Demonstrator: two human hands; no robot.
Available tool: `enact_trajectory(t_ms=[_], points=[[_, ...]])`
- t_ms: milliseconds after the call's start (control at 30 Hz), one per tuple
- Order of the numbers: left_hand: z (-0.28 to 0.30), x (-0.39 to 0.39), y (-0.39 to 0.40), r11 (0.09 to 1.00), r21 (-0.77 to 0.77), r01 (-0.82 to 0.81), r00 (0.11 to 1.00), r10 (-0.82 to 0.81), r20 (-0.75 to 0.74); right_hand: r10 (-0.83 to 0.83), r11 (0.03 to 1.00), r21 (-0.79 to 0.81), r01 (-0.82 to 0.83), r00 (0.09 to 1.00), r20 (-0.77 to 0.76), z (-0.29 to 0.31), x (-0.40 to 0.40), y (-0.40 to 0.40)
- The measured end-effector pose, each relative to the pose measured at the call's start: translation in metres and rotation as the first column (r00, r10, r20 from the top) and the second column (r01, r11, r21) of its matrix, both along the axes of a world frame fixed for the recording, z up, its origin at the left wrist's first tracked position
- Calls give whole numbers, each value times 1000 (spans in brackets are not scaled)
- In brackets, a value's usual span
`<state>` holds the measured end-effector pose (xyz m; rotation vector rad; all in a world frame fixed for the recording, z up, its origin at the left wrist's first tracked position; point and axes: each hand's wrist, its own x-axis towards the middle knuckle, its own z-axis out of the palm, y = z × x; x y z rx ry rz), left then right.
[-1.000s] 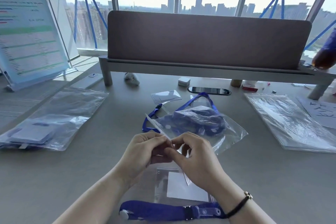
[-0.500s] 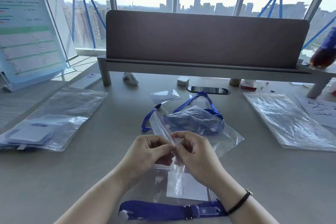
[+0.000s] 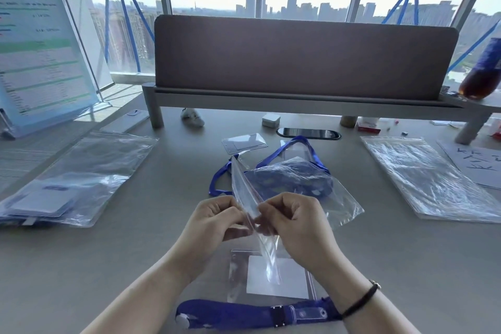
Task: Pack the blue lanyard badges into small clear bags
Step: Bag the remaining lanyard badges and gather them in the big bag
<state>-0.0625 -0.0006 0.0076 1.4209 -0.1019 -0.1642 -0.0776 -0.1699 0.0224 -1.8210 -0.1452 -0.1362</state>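
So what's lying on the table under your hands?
A clear badge holder with a white card inside, and a blue lanyard at its near edge. The small clear bag and wrists cover parts of both.

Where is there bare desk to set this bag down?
Bare desk lies between the left bag stack and your hands; another strip between the bagged lanyards and the right bag stack. The centre near you is crowded by the badge.

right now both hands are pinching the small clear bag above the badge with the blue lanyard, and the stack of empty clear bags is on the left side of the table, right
Not quite. The head view shows the stack of empty clear bags on the right side of the grey table. The rest holds: the left hand and right hand pinch the small clear bag above the badge with the blue lanyard.
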Motion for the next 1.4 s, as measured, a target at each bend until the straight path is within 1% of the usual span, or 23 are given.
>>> enact_trajectory(t_ms=[33, 100, 167, 267, 333, 400, 467, 533, 600, 667, 733, 833, 900, 1000, 1067, 1133, 1233, 1300, 1400], points=[[-1, 1, 1, 1000, -14, -18, 1000, 18, -13, 0, 999, 49, 1, 1000, -28, 1, 1, 0], [-1, 2, 2, 999, -27, -40, 999, 39, -31, -10, 997, 71, 13, 999, -44, 0, 1, 0], [-1, 0, 1, 1000, -4, -26, 1000, 26, -14, -9, 1000, 1, 9, 1000, -8, -3, 1, 1], [-4, -1, -2, 997, 72, -39, 999, 37, 26, 41, 984, -174, -28, 997, 70, -8, -3, 4], [-5, 0, -2, 988, 137, -71, 997, 66, 40, 57, 975, -219, -34, 994, 98, -8, -5, 6], [-4, 0, -2, 981, 176, -88, 996, 80, 48, 18, 976, -218, 9, 992, 124, -7, -4, 6], [-1, 0, 1, 965, 231, -123, 991, 107, 82, -85, 975, -189, 114, 985, 152, -6, -1, 0], [0, 3, 6, 923, 324, -208, 973, 161, 168, -199, 945, -215, 247, 954, 222, -4, 5, -11], [3, 4, 12, 888, 362, -284, 950, 211, 228, -273, 890, -274, 364, 908, 319, -1, 10, -23], [4, 6, 16, 880, 352, -319, 940, 246, 236, -320, 838, -293, 460, 850, 418, 3, 13, -34], [4, 7, 16, 884, 342, -319, 941, 253, 224, -341, 802, -283, 527, 791, 507, 6, 14, -42], [2, 4, 11, 878, 369, -305, 944, 225, 242, -356, 786, -221, 578, 715, 602, 12, 13, -47], [0, 3, 9, 872, 389, -295, 944, 203, 262, -352, 795, -168, 583, 669, 654, 14, 11, -46], [-3, 2, 8, 858, 433, -276, 945, 159, 287, -300, 835, -133, 534, 645, 703, 17, 8, -41], [-5, 4, 8, 844, 460, -274, 946, 150, 288, -252, 856, -150, 495, 652, 715, 21, 9, -42], [-3, 4, 8, 844, 458, -278, 947, 160, 280, -213, 868, -186, 461, 683, 698, 30, 10, -49], [0, 4, 9, 847, 445, -292, 942, 175, 285, -197, 833, -291, 470, 744, 638, 44, 9, -65], [0, 3, 9, 853, 440, -282, 943, 162, 289, -200, 795, -376, 475, 792, 578, 47, 7, -74], [-2, -1, 6, 879, 420, -226, 960, 128, 248, -213, 769, -481, 421, 878, 429, 48, 3, -80]])
